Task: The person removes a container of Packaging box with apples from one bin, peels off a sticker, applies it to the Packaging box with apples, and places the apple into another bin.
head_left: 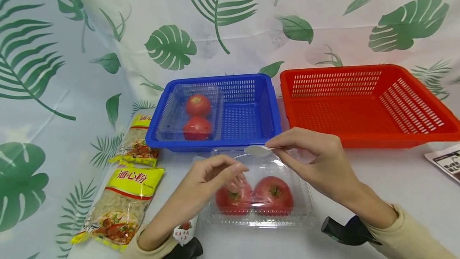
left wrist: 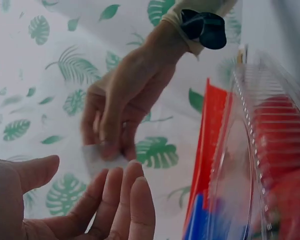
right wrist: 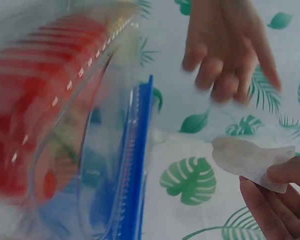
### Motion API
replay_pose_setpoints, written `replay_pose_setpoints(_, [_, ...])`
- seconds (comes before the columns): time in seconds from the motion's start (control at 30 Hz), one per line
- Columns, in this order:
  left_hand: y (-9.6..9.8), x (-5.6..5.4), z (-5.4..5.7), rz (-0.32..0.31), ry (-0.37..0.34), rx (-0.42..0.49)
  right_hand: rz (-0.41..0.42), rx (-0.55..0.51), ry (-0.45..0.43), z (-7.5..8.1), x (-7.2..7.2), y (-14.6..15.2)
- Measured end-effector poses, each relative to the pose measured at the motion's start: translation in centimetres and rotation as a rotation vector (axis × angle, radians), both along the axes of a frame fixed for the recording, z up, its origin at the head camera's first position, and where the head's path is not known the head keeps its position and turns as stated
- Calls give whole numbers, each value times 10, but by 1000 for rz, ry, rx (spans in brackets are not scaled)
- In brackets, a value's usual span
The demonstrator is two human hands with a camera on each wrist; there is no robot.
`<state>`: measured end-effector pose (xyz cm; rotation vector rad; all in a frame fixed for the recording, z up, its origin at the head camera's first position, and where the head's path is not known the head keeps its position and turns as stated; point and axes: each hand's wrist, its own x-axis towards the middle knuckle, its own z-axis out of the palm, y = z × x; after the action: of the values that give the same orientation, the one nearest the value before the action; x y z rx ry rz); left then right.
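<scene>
Thumb and fingers of my right hand (head_left: 318, 161) pinch one end of a small white piece (head_left: 258, 150) that looks like a sticker. The right wrist view shows that piece as thin, flat and pale, with a rounded free end. My left hand (head_left: 215, 176) is just left of it, fingers loosely bent and holding nothing. Below both hands a closed clear plastic box (head_left: 258, 222) stands on the table, with two round red fruits (head_left: 274, 195) side by side inside. The left hand partly covers one fruit.
A blue basket (head_left: 212, 147) behind holds another clear box (head_left: 169, 125) with two red fruits. Right of it stands a red basket (head_left: 330, 115). Yellow pasta bags (head_left: 122, 207) lie at left. A printed card (head_left: 185, 231) shows by the left wrist, printed paper (head_left: 447, 163) at far right.
</scene>
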<state>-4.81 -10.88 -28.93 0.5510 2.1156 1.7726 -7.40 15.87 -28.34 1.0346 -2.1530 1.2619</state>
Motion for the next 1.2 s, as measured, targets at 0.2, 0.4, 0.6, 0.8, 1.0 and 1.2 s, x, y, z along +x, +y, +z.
replay_pose_setpoints(0.2, [23,-18,-4,-39,-79,47,14,58,95,2,9,-2])
replay_pose_setpoints(0.4, [26,-23,-8,-20,-94,116,23,141,212,-5,16,-8])
replay_pose_setpoints(0.6, [30,-28,-10,38,-9,136,-2,215,214,-9,18,-9])
replay_pose_setpoints(0.8, [29,-33,-11,68,52,63,-55,144,104,-11,13,-10])
replay_pose_setpoints(1.0, [26,-33,-15,30,53,-75,-18,-5,-338,-16,8,-10])
replay_pose_setpoints(1.2, [25,-31,-22,32,108,-189,32,-14,-572,-28,7,-9])
